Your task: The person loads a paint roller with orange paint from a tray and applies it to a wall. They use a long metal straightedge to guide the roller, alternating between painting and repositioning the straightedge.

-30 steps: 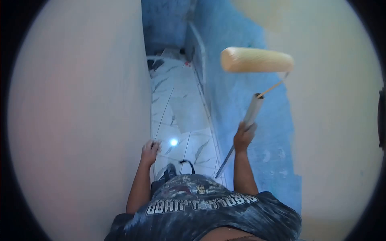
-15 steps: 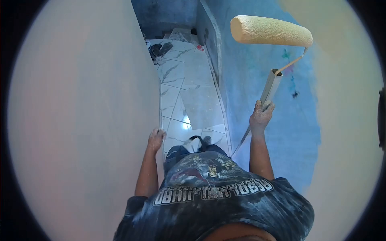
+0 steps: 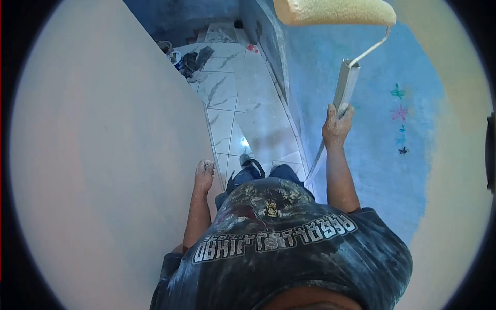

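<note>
My right hand (image 3: pixel 337 125) is wrapped round the square metal handle of a paint roller (image 3: pixel 338 11). The roller's cream, fuzzy sleeve hangs above and ahead of the hand, its top cut off by the frame edge. A thin bent wire joins sleeve and handle, and the long pole runs down past my wrist. My left hand (image 3: pixel 205 173), coated in pale dust or paint, hangs low beside the left wall with fingers curled in and nothing visible in them.
Pale left wall (image 3: pixel 103 170) stands close by. The right wall (image 3: pixel 372 170) is blue with a cream painted area and small coloured marks. A tiled floor (image 3: pixel 263 119) leads to steps (image 3: pixel 222 32). Dark cloth or bags (image 3: pixel 196 59) and a white-and-blue container (image 3: pixel 176 58) lie by the left wall.
The roller has shifted up and slightly left in view, still in my right hand. A foot has come forward, and the floor and walls have shifted as I walk along the passage.
</note>
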Demonstrator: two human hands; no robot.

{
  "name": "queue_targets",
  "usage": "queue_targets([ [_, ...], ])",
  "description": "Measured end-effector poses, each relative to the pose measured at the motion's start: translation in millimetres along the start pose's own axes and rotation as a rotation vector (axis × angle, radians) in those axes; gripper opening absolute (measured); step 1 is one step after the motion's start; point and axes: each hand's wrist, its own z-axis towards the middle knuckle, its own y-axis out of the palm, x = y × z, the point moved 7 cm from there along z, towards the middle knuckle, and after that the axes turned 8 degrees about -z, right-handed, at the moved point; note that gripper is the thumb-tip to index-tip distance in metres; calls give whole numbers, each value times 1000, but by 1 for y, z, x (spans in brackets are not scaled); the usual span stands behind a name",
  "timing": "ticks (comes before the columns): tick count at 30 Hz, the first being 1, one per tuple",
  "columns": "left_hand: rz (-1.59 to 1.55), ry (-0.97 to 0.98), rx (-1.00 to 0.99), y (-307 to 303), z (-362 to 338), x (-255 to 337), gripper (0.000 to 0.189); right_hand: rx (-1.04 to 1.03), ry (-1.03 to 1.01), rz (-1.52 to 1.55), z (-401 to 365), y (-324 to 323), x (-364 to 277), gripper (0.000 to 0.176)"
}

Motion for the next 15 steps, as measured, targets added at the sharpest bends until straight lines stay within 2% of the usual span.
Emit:
queue_targets([
  [8, -101, -44, 78, 20, -13, -26, 21, -44, 66, 150, 6, 27, 41, 47],
  [15, -112, -34, 116, 37, -25, -61, 20, -46, 12, 105, 6, 27, 48, 44],
])
